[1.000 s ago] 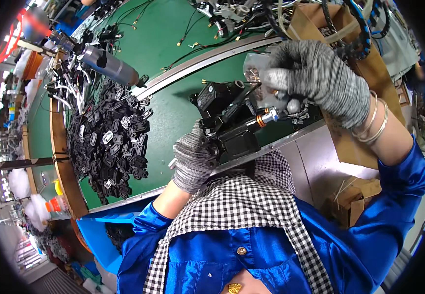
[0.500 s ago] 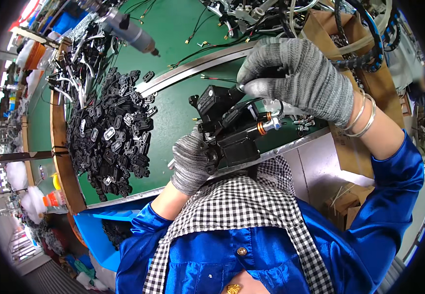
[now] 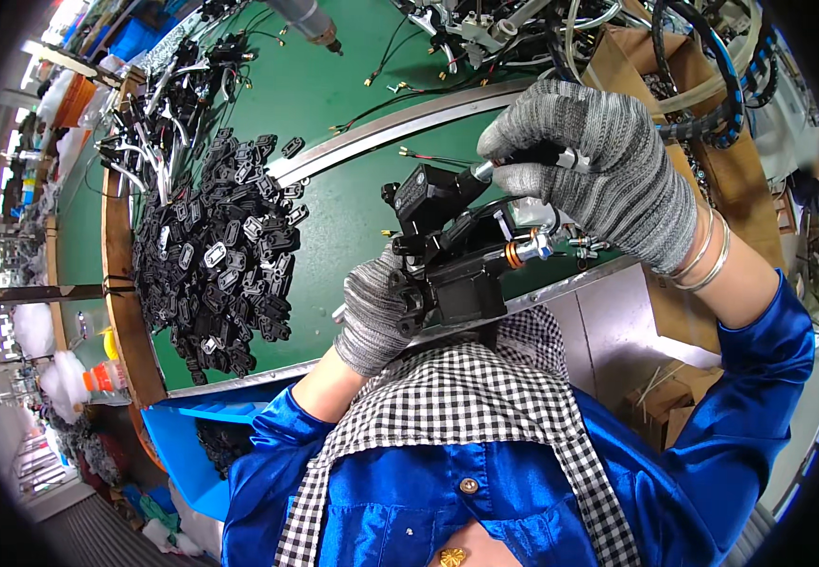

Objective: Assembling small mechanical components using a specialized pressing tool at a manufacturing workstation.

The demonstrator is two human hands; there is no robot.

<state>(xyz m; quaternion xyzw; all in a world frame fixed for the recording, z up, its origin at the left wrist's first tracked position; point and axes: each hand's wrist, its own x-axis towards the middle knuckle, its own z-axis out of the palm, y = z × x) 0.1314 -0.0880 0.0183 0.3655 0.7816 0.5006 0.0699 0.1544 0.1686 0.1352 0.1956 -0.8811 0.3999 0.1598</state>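
My left hand (image 3: pixel 372 312), in a grey knitted glove, is wrapped around the left end of black brake master cylinders (image 3: pixel 466 291) bunched together above the near edge of the bench. A silver bolt (image 3: pixel 542 248) with copper-coloured washers (image 3: pixel 511 254) sticks out at their right end. My right hand (image 3: pixel 608 180), gloved alike, is closed around a small black piece (image 3: pixel 544 151) with silver ends, whose kind I cannot make out. Its silver tip (image 3: pixel 485 171) meets the end of the upper cylinder (image 3: pixel 424 197). My palm and fingers hide part of the piece.
A heap of black clamps (image 3: pixel 230 250) covers the left of the green bench, with levers (image 3: pixel 159 161) behind it. A power driver (image 3: pixel 310 21) hangs at the top. A metal strip (image 3: pixel 381 128) crosses the bench; a cardboard box (image 3: pixel 622 61) stands right. A blue bin (image 3: pixel 178 463) is at lower left.
My right hand has shifted a little to the right, and more of the black piece between its fingers shows. The hanging driver has swung up and away. My left hand keeps its grip.
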